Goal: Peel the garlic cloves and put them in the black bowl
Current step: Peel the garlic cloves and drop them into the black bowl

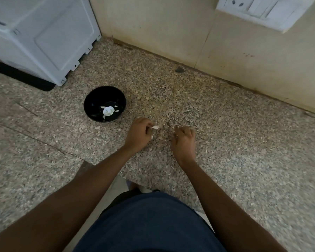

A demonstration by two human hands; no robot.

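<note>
**Garlic clove pinched in my left hand, bowl off to its left**

Nearest to me is my dark blue shirt point(153, 224), with both bare forearms reaching out from it over the speckled stone counter point(244, 142).

Well to the left of my grip stands a white appliance point(44, 33) on a black mat point(24, 77). Nearer, just up and left of my left hand, sits the black bowl point(91, 104), holding a garlic bulb point(108, 110) and a few pale cloves or bits of skin around it.

My left hand point(137, 134) is curled, fingertips pinching a small white garlic clove point(155, 127); a strip of skin point(152, 136) hangs just beneath it.

To the right of that grip, a little apart, my right hand point(184, 142) has its fingers curled inward. Something small and pale shows at its fingertips, but I cannot tell whether it holds anything.

Beyond both hands rises the cream wall point(171, 33), with a white switch plate point(265, 11) far up to the right.
</note>
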